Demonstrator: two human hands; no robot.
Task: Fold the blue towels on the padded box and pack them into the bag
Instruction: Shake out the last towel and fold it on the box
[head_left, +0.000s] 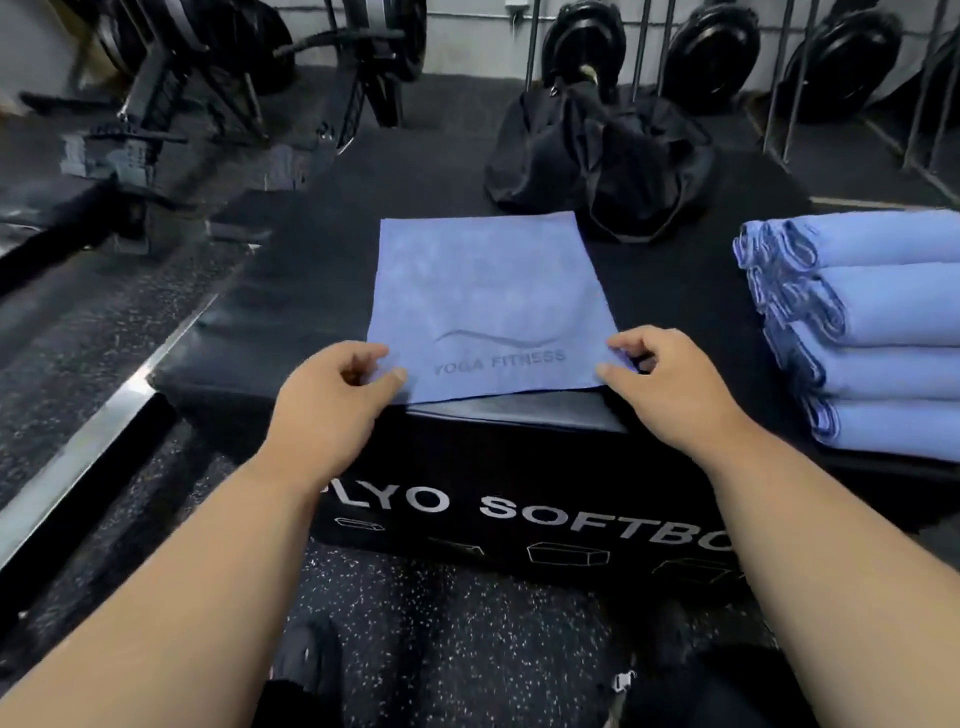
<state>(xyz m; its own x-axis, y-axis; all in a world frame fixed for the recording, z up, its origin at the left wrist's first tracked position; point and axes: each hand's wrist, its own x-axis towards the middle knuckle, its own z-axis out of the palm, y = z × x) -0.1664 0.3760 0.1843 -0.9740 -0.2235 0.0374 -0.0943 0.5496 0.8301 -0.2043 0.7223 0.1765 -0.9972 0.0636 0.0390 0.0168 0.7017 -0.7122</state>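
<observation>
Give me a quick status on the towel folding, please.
Left hand and right hand pinch the near corners of the flat towel on the box. Bag behind it. Nothing in the way.

Black speckled rubber floor (441, 613), weight plates (711, 47) racked along a pale wall (467, 31).

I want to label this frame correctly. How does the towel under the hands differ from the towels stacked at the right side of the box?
The flat towel lies spread in one thin layer at the box's middle; the stacked towels are folded thick and piled at the right. The flat towel shows a "YOGA FITNESS" print; the stacked towels show only rounded fold edges. The left hand and right hand pinch the flat towel's near corners; nothing touches the stacked towels. Both are blue and rest on the padded box.
</observation>
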